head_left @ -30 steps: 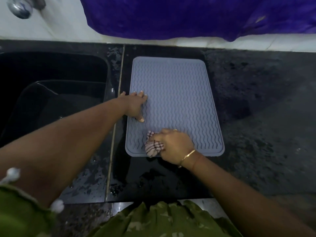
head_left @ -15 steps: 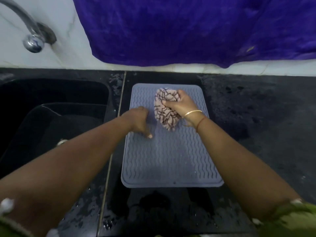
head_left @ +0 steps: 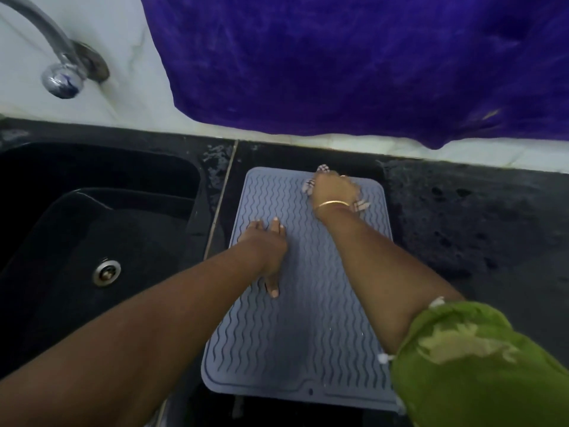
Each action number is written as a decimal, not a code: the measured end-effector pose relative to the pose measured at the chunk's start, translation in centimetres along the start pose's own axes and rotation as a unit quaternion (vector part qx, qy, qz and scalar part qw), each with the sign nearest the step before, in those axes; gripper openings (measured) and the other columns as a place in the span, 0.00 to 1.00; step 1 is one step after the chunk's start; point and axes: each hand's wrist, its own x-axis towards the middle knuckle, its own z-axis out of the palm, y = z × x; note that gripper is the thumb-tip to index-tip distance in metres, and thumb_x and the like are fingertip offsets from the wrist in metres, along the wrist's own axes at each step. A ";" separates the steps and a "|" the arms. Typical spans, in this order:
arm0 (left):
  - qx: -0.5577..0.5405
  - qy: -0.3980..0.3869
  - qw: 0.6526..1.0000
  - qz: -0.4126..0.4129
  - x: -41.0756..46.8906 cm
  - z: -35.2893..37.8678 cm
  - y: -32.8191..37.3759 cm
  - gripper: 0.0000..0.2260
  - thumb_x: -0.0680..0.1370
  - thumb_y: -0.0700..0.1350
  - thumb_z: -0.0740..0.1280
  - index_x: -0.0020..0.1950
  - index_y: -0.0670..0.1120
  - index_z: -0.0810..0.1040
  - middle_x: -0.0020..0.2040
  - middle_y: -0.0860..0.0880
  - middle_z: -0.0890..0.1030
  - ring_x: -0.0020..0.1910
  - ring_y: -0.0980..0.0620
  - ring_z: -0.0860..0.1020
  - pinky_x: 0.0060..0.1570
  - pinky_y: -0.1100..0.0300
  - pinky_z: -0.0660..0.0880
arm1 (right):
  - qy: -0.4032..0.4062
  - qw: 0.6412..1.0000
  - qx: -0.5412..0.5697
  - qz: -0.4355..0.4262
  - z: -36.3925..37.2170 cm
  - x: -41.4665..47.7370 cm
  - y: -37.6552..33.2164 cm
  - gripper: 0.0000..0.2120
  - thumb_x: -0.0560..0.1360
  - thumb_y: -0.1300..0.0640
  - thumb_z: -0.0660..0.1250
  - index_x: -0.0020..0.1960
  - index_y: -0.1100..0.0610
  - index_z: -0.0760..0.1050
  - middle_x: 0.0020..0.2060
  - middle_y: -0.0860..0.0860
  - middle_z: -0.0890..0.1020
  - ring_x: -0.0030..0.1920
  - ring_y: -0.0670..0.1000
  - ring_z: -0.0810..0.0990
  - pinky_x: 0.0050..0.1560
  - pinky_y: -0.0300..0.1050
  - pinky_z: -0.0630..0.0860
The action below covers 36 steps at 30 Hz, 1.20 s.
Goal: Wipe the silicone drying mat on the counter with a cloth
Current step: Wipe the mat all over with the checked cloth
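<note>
**Contact at the far end**

Right hand (head_left: 334, 188) fingers curled over a bunched white dark-checked cloth (head_left: 309, 184), its ends showing either side. Left hand (head_left: 268, 241) fingers lay straight and flat, holding nothing. Under both: grey-blue wavy-ribbed silicone drying mat (head_left: 308, 334) on black stone counter (head_left: 462, 211). Black sink (head_left: 92, 226) sat left of the left fingers.

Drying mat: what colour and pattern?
The drying mat is grey-blue with raised wavy ridges running along its length. The head view, the only one, shows it clearly.

The black table (head_left: 462, 217) looks wet in spots. A grey mat (head_left: 308, 328) with wavy lines lies flat on it.
</note>
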 end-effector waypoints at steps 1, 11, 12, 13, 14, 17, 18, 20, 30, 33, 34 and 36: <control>0.001 -0.002 1.000 0.001 -0.1 -0.1 0.0 0.61 0.64 0.60 0.77 0.77 0.40 0.36 0.78 0.42 0.38 0.76 0.37 0.43 0.76 0.47 0.43 | 0.011 1.000 0.011 0.004 0.1 -0.3 -1.5 0.17 0.75 0.58 0.63 0.63 0.59 0.72 0.60 0.60 0.77 0.63 0.64 0.73 0.63 0.64 0.68; 0.020 -0.016 1.000 0.003 -0.4 -0.6 0.1 0.61 0.64 0.63 0.75 0.77 0.41 0.35 0.78 0.42 0.37 0.77 0.37 0.44 0.75 0.46 0.45 | 0.002 0.988 -0.094 -0.122 0.0 0.9 4.0 0.22 0.74 0.55 0.67 0.67 0.49 0.70 0.65 0.57 0.69 0.66 0.62 0.66 0.62 0.63 0.65; 0.017 -0.016 1.000 0.004 -0.3 -0.5 0.1 0.61 0.63 0.63 0.76 0.76 0.41 0.35 0.78 0.42 0.37 0.77 0.37 0.44 0.75 0.47 0.45 | -0.004 0.991 -0.088 -0.097 -0.1 1.0 3.6 0.21 0.74 0.56 0.66 0.67 0.51 0.71 0.64 0.57 0.70 0.66 0.62 0.66 0.61 0.63 0.66; 0.012 -0.014 1.000 0.007 -0.2 -0.5 0.0 0.62 0.63 0.62 0.76 0.76 0.41 0.35 0.78 0.43 0.37 0.77 0.37 0.43 0.76 0.47 0.45 | -0.010 0.994 -0.076 -0.074 -0.3 1.0 2.6 0.20 0.74 0.57 0.66 0.66 0.53 0.71 0.63 0.57 0.70 0.65 0.62 0.67 0.60 0.62 0.67; 0.008 -0.012 1.000 0.009 -0.2 -0.4 -0.1 0.62 0.63 0.62 0.76 0.76 0.41 0.35 0.78 0.43 0.37 0.77 0.38 0.43 0.76 0.46 0.44 | -0.018 0.996 -0.060 -0.057 -0.7 1.0 1.2 0.20 0.75 0.57 0.65 0.66 0.56 0.71 0.63 0.58 0.71 0.64 0.62 0.68 0.59 0.61 0.69; 0.012 -0.010 1.000 0.011 -0.4 -0.3 -0.2 0.62 0.63 0.63 0.76 0.76 0.41 0.35 0.78 0.43 0.37 0.77 0.38 0.43 0.76 0.46 0.45 | -0.032 0.994 -0.023 -0.106 -1.2 0.9 -1.9 0.20 0.75 0.57 0.65 0.66 0.57 0.71 0.63 0.57 0.72 0.63 0.61 0.70 0.57 0.60 0.72; 0.013 -0.006 1.000 0.012 -0.4 -0.3 -0.2 0.62 0.63 0.63 0.75 0.77 0.41 0.35 0.78 0.43 0.37 0.77 0.38 0.43 0.76 0.47 0.45 | -0.041 0.989 -0.023 -0.138 -1.2 1.0 -1.7 0.21 0.74 0.57 0.66 0.66 0.57 0.71 0.63 0.57 0.72 0.63 0.61 0.70 0.57 0.59 0.73; 0.004 0.003 1.000 0.013 -0.4 -0.2 -0.3 0.61 0.63 0.63 0.75 0.77 0.42 0.36 0.78 0.43 0.37 0.77 0.38 0.43 0.76 0.47 0.45 | -0.050 0.982 -0.028 -0.178 -1.1 1.4 0.4 0.22 0.73 0.58 0.67 0.66 0.56 0.70 0.63 0.57 0.72 0.63 0.62 0.71 0.58 0.59 0.74; 0.009 0.000 1.000 0.014 -0.1 -0.2 -0.4 0.63 0.60 0.66 0.75 0.78 0.43 0.37 0.78 0.43 0.38 0.77 0.39 0.45 0.76 0.47 0.46 | -0.040 0.979 -0.033 -0.195 0.9 -5.8 1.2 0.22 0.76 0.53 0.62 0.69 0.54 0.68 0.71 0.57 0.66 0.70 0.63 0.64 0.69 0.65 0.61; 0.011 0.006 1.000 0.013 -0.2 -0.3 -0.3 0.62 0.61 0.64 0.76 0.78 0.42 0.39 0.78 0.42 0.39 0.77 0.39 0.45 0.76 0.47 0.46 | -0.035 0.971 -0.040 -0.231 1.2 -10.9 3.0 0.24 0.77 0.52 0.61 0.72 0.51 0.63 0.74 0.56 0.61 0.73 0.62 0.59 0.72 0.65 0.55; 0.013 0.006 1.000 0.013 -0.3 -0.4 -0.2 0.61 0.62 0.64 0.76 0.78 0.41 0.39 0.78 0.42 0.39 0.77 0.39 0.45 0.76 0.48 0.46 | -0.034 0.971 -0.039 -0.232 1.3 -11.6 3.2 0.24 0.77 0.52 0.60 0.72 0.50 0.63 0.73 0.57 0.61 0.73 0.61 0.59 0.72 0.64 0.55; 0.019 0.000 1.000 0.015 -0.5 -0.6 0.0 0.61 0.63 0.63 0.76 0.77 0.41 0.39 0.78 0.41 0.39 0.77 0.38 0.45 0.76 0.48 0.46 | -0.030 0.971 -0.039 -0.234 1.3 -11.1 3.2 0.23 0.78 0.53 0.59 0.72 0.50 0.62 0.71 0.59 0.63 0.71 0.62 0.62 0.70 0.62 0.59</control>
